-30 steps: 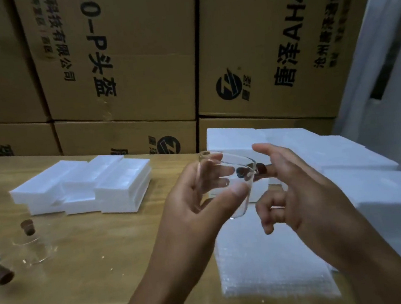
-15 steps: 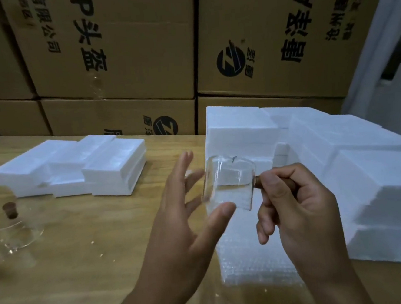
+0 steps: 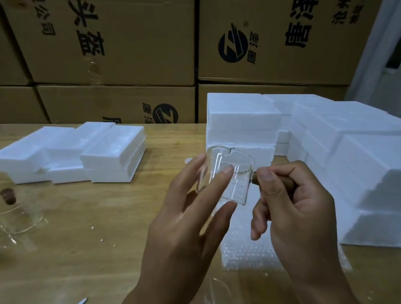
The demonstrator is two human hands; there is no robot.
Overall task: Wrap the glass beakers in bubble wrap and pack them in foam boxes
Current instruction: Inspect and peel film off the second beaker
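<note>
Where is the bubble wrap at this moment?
In the head view, the bubble wrap lies on the wooden table, right of centre, beneath the right hand and beside the foam boxes to its right.

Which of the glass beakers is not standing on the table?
The beaker in the air at the centre: the right hand grips its brown handle, the left hand touches its glass. The other beakers stand on the table at far left.
</note>
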